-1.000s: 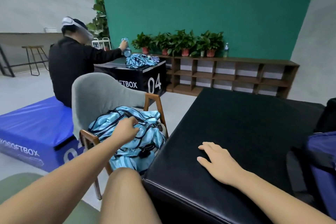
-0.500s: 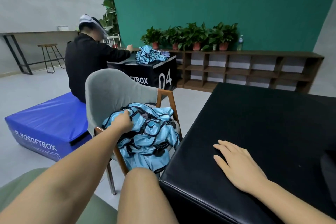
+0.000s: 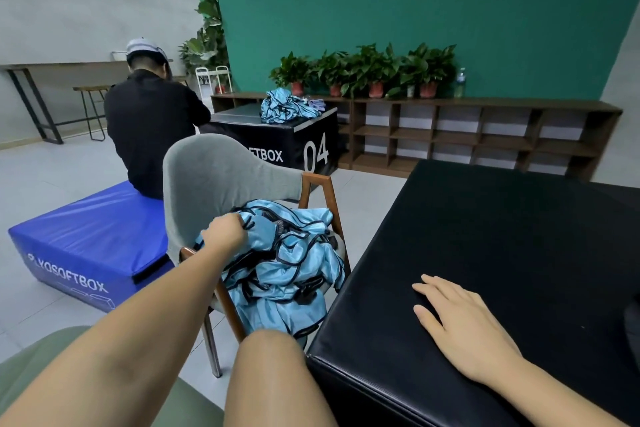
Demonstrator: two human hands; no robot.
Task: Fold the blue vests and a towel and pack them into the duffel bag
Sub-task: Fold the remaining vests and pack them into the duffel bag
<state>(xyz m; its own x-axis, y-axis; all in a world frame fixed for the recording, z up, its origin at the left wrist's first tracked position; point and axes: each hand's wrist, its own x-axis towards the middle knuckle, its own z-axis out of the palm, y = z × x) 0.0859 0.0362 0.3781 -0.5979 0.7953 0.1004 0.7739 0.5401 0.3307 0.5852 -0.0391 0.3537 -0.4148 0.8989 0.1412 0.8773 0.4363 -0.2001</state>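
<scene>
A heap of light blue vests (image 3: 287,263) with black trim lies crumpled on the seat of a grey chair (image 3: 221,177) left of me. My left hand (image 3: 225,234) reaches out and grips the top of that heap, fingers curled into the cloth. My right hand (image 3: 460,326) rests flat, fingers straight, on the black padded box (image 3: 502,236) in front of me. Only a dark edge at the far right of the frame could be the duffel bag. No towel is in sight.
A person in black (image 3: 152,128) sits with back turned on a blue soft box (image 3: 86,239). Beyond stands a black box marked 04 (image 3: 311,149) with another pile of blue vests (image 3: 287,107). A low wooden shelf (image 3: 485,135) with potted plants lines the green wall.
The view has swung left, so the dark bag at the right edge has left the frame. My left hand still holds the vest heap; my right hand stays flat on the black box.
</scene>
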